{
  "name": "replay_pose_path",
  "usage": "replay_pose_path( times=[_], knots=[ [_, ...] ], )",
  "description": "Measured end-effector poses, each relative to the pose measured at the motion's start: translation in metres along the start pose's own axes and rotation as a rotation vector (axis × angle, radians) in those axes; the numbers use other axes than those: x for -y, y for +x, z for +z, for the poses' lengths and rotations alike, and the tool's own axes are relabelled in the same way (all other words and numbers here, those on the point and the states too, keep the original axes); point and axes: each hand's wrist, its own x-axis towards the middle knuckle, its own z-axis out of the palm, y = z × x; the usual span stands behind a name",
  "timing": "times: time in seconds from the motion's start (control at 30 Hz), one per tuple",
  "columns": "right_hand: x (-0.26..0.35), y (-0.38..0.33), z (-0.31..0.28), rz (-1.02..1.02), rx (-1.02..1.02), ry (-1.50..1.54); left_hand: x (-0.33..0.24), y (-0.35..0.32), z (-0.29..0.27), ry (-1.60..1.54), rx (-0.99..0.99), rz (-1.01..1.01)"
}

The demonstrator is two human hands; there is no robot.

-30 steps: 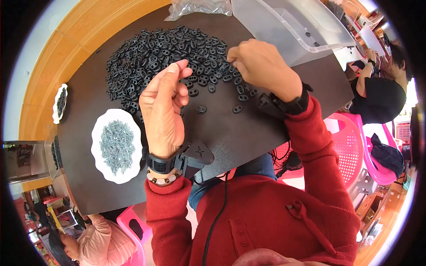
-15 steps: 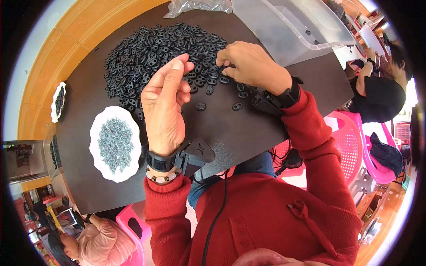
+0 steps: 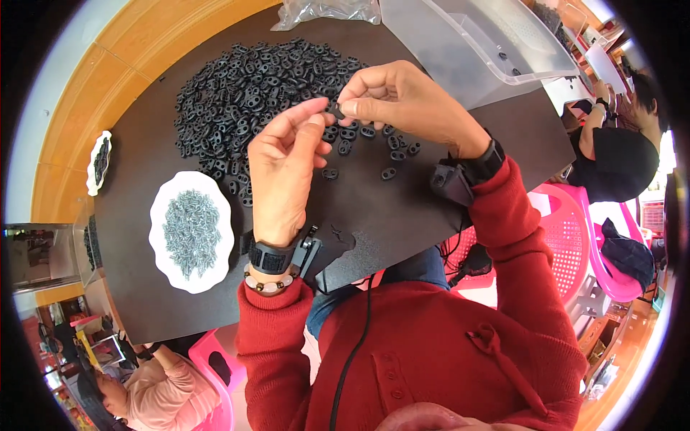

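Note:
My right hand pinches a small black two-holed cord lock piece between thumb and fingers, over the near right side of the pile. My left hand is closed in a pinch, its fingertips right beside that piece; whatever lies between them is too small to make out. A big heap of black oval cord lock pieces spreads behind both hands, with several loose ones such as a stray piece on the near side. Left of my left hand, a white scalloped dish holds a mound of small metal springs.
A clear plastic bin stands at the far right of the dark table, beside a clear bag. Another white dish with dark pieces sits at the left edge. People sit at left and right near pink chairs.
My right hand has lifted from the pile's edge and come left with a black piece, meeting my left fingertips. My left hand has shifted slightly right.

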Motion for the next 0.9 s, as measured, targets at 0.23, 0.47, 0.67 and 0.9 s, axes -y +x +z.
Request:
replay_pose_path(
  times=[0.23,0.47,0.67,0.9],
  knots=[
    [0.001,-0.003,-0.002,-0.060,-0.017,0.033,-0.004,-0.001,0.007,-0.065,0.055,-0.015],
    [0.018,-0.009,0.006,-0.173,-0.093,0.028,-0.003,0.000,0.004,-0.164,0.035,-0.042],
    [0.017,-0.007,0.005,-0.197,-0.077,0.143,-0.004,0.001,0.001,-0.301,0.055,-0.086],
    [0.023,-0.007,0.003,-0.195,-0.061,0.119,-0.007,0.000,0.001,-0.353,0.102,-0.081]
  ],
)
